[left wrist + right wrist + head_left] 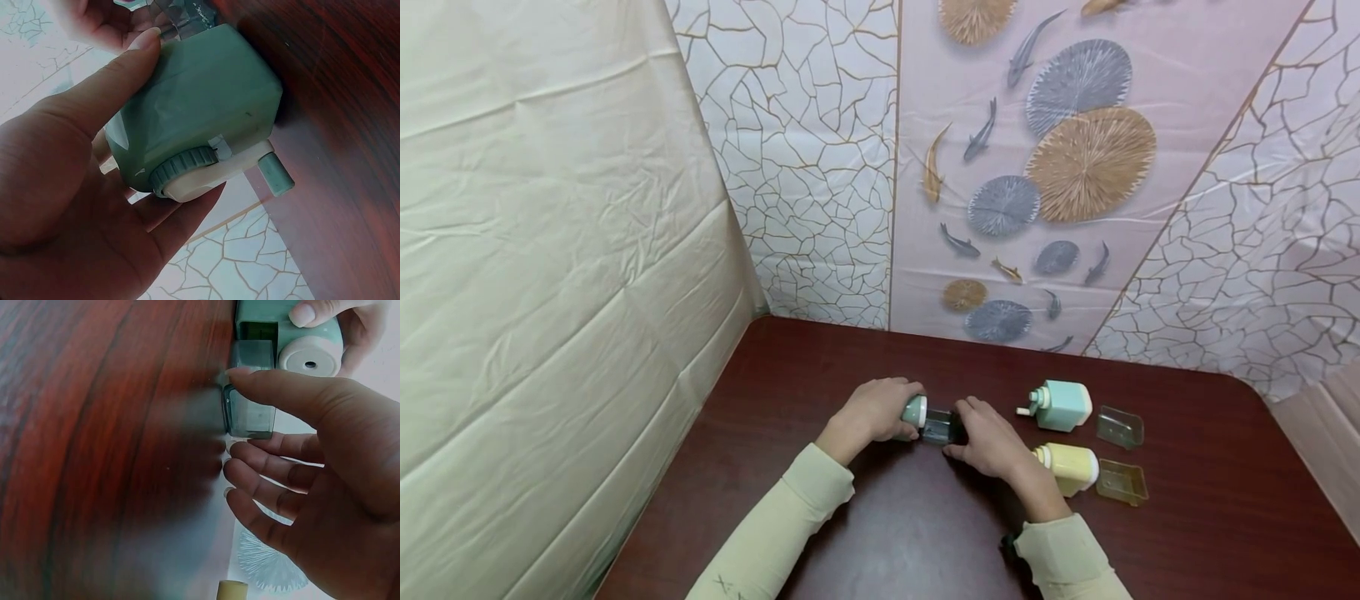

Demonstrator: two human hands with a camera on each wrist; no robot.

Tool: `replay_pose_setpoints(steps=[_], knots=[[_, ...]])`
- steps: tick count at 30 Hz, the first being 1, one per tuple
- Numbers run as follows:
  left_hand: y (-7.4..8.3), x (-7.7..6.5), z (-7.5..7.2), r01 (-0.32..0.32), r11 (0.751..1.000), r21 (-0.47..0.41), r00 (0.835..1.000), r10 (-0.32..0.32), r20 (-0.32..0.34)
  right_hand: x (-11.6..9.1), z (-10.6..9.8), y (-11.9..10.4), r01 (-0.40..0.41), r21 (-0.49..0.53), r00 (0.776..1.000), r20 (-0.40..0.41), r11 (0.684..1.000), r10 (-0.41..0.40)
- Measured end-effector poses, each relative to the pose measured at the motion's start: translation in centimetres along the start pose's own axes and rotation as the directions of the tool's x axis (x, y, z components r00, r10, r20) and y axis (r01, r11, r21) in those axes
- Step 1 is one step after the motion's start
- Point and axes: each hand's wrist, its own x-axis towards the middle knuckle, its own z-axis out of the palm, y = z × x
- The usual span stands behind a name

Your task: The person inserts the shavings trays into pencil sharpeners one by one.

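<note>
A dark green crank pencil sharpener [206, 94] lies on its side, and my left hand [883, 410] grips it with the thumb on one face and the fingers around the other side. Its crank handle [275, 172] points away from my right hand. In the right wrist view an opening shows in the sharpener's body. A clear grey shavings drawer [253, 415] is beside that opening, lined up with it. My right hand [988, 437] holds this drawer between thumb and fingers, low over the tabletop. Whether the drawer's edge has entered the opening I cannot tell.
On the right of the dark red table [895, 533] lie a light green sharpener [1063, 406] and a yellow sharpener [1071, 467]. A clear drawer [1120, 427] and an amber drawer [1122, 482] lie beside them. My right forearm passes close to the yellow one.
</note>
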Motion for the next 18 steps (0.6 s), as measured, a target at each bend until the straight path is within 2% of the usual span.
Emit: replay_pose_setpoints(steps=[18], knots=[[-0.05,0.02,-0.23,-0.002,1.0,0.015,1.0,0.002,0.012,0.47,0.38,0.1,0.087,0.038,0.996,-0.029,0.995,-0.086]])
